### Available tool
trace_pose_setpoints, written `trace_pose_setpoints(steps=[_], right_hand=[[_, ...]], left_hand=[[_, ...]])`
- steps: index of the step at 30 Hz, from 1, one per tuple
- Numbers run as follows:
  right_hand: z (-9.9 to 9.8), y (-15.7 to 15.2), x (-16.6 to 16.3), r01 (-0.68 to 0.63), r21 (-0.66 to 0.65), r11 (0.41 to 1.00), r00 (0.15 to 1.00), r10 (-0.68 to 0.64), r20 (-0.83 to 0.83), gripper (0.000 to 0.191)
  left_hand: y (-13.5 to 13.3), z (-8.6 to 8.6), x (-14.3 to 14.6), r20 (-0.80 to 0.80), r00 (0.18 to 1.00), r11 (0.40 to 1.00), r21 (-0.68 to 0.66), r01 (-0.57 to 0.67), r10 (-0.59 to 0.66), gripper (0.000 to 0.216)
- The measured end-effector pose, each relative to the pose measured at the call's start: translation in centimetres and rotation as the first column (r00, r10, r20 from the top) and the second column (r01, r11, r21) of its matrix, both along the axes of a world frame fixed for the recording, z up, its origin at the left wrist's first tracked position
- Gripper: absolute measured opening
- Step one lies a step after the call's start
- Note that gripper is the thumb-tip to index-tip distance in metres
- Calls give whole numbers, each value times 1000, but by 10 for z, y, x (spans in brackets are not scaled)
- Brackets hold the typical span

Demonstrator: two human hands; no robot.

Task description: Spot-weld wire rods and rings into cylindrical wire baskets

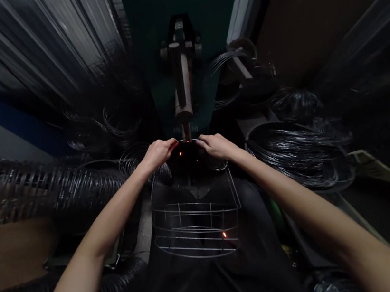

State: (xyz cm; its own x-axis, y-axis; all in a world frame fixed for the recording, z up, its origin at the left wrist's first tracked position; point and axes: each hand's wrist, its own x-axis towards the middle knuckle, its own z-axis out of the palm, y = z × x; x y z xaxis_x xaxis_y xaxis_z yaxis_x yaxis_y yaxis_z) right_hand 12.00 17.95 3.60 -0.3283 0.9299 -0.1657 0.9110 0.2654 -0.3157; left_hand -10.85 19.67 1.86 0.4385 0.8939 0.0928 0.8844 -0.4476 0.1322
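1. Under the welder's electrode (184, 118), I hold the top rim of a wire basket (198, 227). Small orange sparks (181, 154) glow just below the tip, and one more glows low on the basket's side.
2. By the look of it, the lower hoops and uprights are already joined. The rim at the electrode seems to be the part in hand, and I cannot tell how many joints remain.
3. My left hand (158, 153) is clenched on the rim left of the electrode, and my right hand (216, 145) pinches it on the right. The rim spans between my fingers, and the basket hangs toward my lap.
4. Loose wire rings (297, 156) are heaped on both sides.
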Motion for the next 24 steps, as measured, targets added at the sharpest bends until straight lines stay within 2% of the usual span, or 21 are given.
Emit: trace_pose_setpoints(steps=[3,5,13,16,18,20,21,22,24], right_hand=[[2,-11,15,11,-132,991,995,-25,-100,41],[3,-19,24,29,-169,985,991,-50,-123,41],[5,-29,28,66,-122,990,988,-82,-129,43],[-4,-36,23,84,-67,994,991,-90,-100,40],[-15,-47,22,80,-23,997,991,-82,-109,38],[-26,-62,27,95,51,994,984,-86,-154,36],[-30,-70,33,121,105,987,977,-99,-191,35],[-34,-76,40,156,165,974,965,-115,-237,35],[-36,-87,55,250,278,927,928,-148,-342,36]], left_hand=[[-1,0,0,1,1000,1000,-13,-4,4,36],[-2,0,0,30,999,1000,-14,11,-10,35],[-2,-3,1,60,998,1000,-26,7,-6,36],[-7,0,7,100,994,999,-25,-41,44,35],[-15,3,4,208,977,996,-91,-19,38,34],[-30,0,-11,433,901,976,-202,82,13,35],[-41,-4,-22,572,820,958,-252,138,33,37],[-55,-12,-34,703,706,941,-292,172,89,40],[-91,-36,-54,855,417,903,-401,154,309,46]])
